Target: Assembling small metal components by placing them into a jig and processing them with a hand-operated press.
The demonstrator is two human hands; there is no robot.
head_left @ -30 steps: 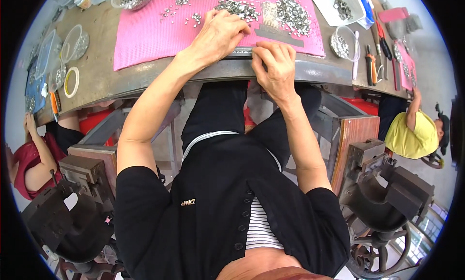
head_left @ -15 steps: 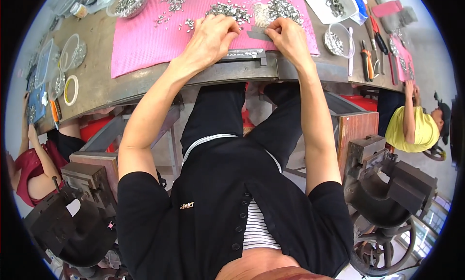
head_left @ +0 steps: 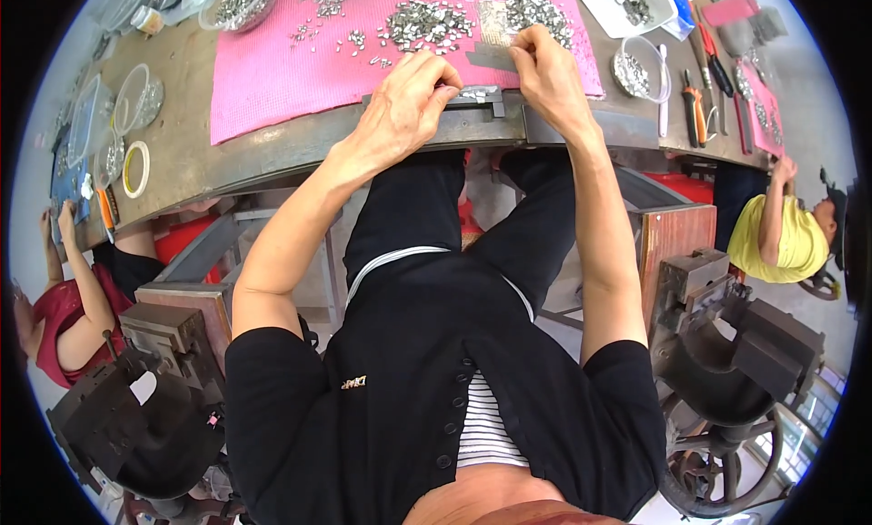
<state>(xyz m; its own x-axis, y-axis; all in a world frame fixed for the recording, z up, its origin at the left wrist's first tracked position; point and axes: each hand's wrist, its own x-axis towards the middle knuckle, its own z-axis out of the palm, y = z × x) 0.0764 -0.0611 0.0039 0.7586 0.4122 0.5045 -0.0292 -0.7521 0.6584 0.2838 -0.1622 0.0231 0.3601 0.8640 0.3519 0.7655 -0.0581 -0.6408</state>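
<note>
My left hand point(head_left: 409, 103) is over a dark metal bar fixture point(head_left: 486, 105) at the table's near edge, which carries a row of small silvery pieces point(head_left: 472, 94). Its thumb and forefinger are pinched at the row; whatever lies between them is too small to tell. Further right, my right hand point(head_left: 552, 80) has thumb and forefinger closed at the end of a thin grey metal strip point(head_left: 493, 58); what they hold, if anything, is hidden. Just beyond the hands, heaps of small shiny metal pieces point(head_left: 427, 24) spread over a pink mat point(head_left: 272, 89), beside a pale block of lined-up pieces point(head_left: 493, 21).
Bowls of metal parts stand left point(head_left: 222, 21) and right point(head_left: 647, 94). A tape roll point(head_left: 134, 169) lies at left; orange-handled pliers point(head_left: 695, 116) at right. Machines with handwheels point(head_left: 727, 343) flank me. One person in red point(head_left: 77, 316) and another in yellow point(head_left: 772, 239) work nearby.
My left hand has drawn back from the edge of the heap toward the bar fixture, uncovering more loose pieces. The right hand has shifted slightly right and nearer, staying by the grey strip.
</note>
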